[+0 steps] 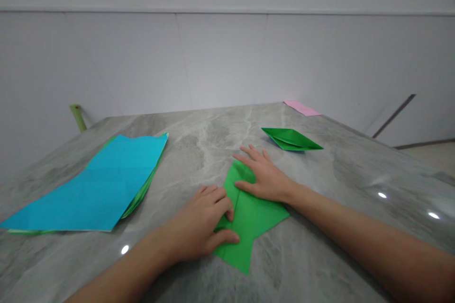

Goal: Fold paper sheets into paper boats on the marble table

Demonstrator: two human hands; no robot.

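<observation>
my left hand (204, 220) curled, pinching green paper (250, 225) crease | my right hand (261, 175) flat, open on it | folded green boat (289, 139) beyond paper | blue sheet (95, 184) left of paper

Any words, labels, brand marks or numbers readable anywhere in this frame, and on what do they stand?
None. The green paper, the blue sheet, the folded green piece, the pink sheet and the stone table all show plain surfaces with no print.
</observation>
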